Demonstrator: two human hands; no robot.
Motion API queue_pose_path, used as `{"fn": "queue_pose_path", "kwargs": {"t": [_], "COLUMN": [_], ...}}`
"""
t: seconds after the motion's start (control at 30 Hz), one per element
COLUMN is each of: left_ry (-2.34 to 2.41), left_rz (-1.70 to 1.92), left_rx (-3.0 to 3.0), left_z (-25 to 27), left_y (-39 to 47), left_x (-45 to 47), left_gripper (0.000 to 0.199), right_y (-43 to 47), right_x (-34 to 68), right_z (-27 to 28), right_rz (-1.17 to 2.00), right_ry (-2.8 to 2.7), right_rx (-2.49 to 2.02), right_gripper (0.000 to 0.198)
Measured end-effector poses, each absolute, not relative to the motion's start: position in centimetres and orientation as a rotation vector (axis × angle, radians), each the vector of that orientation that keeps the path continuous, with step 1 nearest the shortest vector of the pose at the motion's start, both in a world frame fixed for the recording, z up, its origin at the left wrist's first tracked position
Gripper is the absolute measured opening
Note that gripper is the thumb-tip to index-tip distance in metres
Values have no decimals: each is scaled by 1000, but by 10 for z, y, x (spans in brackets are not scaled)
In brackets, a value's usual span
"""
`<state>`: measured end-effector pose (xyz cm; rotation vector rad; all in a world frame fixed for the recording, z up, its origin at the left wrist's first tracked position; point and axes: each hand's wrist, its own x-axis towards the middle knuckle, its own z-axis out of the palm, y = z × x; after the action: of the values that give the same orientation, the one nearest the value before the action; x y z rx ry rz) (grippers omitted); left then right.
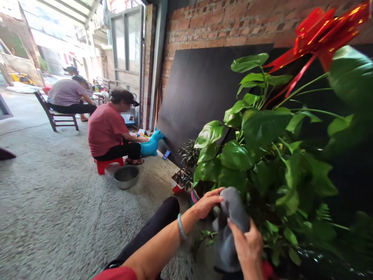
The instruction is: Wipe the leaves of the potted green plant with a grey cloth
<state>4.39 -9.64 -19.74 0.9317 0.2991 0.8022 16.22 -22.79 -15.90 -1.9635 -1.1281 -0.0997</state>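
Observation:
A soft grey cloth (233, 208), bunched and hanging down in folds, is between my two hands in front of a leafy plant. My right hand (249, 243) grips its right side, with the thumb lying on the front. My left hand (208, 202), below which a pale bangle (181, 226) circles the wrist, has its fingertips at the cloth's upper left edge. Broad green leaves (237, 157) rise just behind the cloth. The cloth's lower end is partly blurred.
A person in a red shirt (106, 126) sits on a red stool (101, 165) beside a blue animal figure (153, 144) and a grey basin (126, 177). Another person sits on a wooden chair (55, 114). A red bow (317, 35) tops the plant; a dark board (204, 85) leans behind.

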Motion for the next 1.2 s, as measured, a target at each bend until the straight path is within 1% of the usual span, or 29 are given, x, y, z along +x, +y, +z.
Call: {"fn": "queue_pose_path", "kwargs": {"t": [0.07, 0.1, 0.13, 0.23, 0.3, 0.37, 0.43, 0.5, 0.53, 0.57, 0.63, 0.73, 0.77, 0.8, 0.83, 0.87, 1.0, 1.07, 1.13, 1.17, 1.2], "left_ry": [304, 314, 313, 254, 217, 206, 206, 194, 171, 142, 104, 122, 132, 135, 137, 139, 233, 278, 252, 224, 202], "left_rz": [813, 825, 832, 818, 795, 789, 801, 807, 804, 796, 776, 764, 760, 758, 758, 757, 776, 774, 760, 756, 756], "left_rx": [902, 902, 908, 925, 920, 904, 889, 884, 882, 880, 876, 891, 898, 899, 896, 891, 830, 783, 754, 754, 762], "left_z": [-201, -202, -203, -206, -208, -209, -212, -215, -217, -219, -224, -227, -227, -227, -226, -226, -226, -228, -230, -230, -230], "left_y": [-95, -95, -95, -98, -100, -99, -97, -94, -93, -92, -90, -92, -93, -94, -94, -94, -89, -86, -83, -83, -84], "left_x": [44, 45, 46, 51, 53, 55, 56, 57, 56, 56, 55, 54, 53, 53, 52, 52, 48, 46, 46, 46, 46], "left_gripper": [89, 91, 92, 97, 97, 94, 87, 78, 75, 74, 74, 79, 81, 82, 83, 83, 79, 76, 78, 79, 79], "right_y": [-248, -257, -262, -250, -225, -204, -199, -213, -224, -236, -255, -255, -248, -239, -229, -221, -220, -239, -260, -269, -274], "right_x": [156, 153, 150, 148, 152, 154, 152, 147, 145, 143, 144, 151, 154, 156, 155, 153, 130, 123, 128, 135, 143], "right_z": [-158, -147, -131, -77, -63, -73, -97, -117, -120, -117, -98, -59, -53, -52, -58, -69, -142, -165, -163, -154, -140], "right_rz": [79, 74, -12, -447, -538, -401, -137, 90, 138, 122, -68, -559, -662, -689, -641, -518, 191, 412, 470, 389, 232], "right_ry": [-1002, -899, -810, -650, -763, -1008, -1205, -1205, -1151, -1067, -869, -627, -623, -666, -737, -826, -1018, -992, -873, -801, -739], "right_rx": [-1989, -1982, -1955, -1770, -1679, -1723, -1838, -1926, -1929, -1912, -1845, -1664, -1606, -1581, -1602, -1673, -1966, -1951, -1931, -1936, -1933], "right_gripper": [52, 56, 63, 87, 92, 85, 75, 72, 71, 71, 68, 71, 75, 78, 79, 79, 71, 67, 69, 72, 75]}}
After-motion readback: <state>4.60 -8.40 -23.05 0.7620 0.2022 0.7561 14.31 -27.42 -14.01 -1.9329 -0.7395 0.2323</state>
